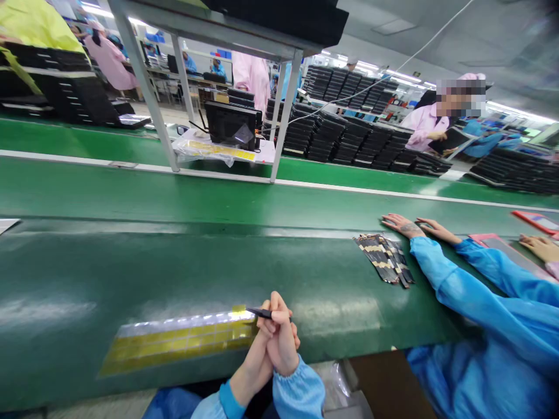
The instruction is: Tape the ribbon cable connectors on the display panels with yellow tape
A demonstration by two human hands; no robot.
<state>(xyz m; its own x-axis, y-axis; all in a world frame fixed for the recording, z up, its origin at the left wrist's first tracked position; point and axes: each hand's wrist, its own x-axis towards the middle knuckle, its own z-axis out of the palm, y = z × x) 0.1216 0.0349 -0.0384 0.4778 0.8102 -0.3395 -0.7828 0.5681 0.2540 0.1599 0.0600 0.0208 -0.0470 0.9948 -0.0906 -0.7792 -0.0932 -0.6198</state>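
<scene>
My left hand (255, 355) and my right hand (282, 343) are clasped together at the near edge of the green conveyor belt (65, 273), in blue sleeves. A pair of black tweezers (260, 313) pokes out from between my fingers, its tip pointing left. Its tip is just above the end of a yellow taped sheet under clear film (179, 343), lying on the belt. To the right, a co-worker's tattooed hand (404, 225) rests beyond a loose pile of black strips with tan bands (383, 259).
A second co-worker's hand (540, 247) lies at the far right near red-edged flat panels (535, 221). Metal rack legs (283, 116) stand beyond the belt, holding a shelf with a black monitor (231, 124). Stacks of black panels (345, 137) and people in smocks fill the background.
</scene>
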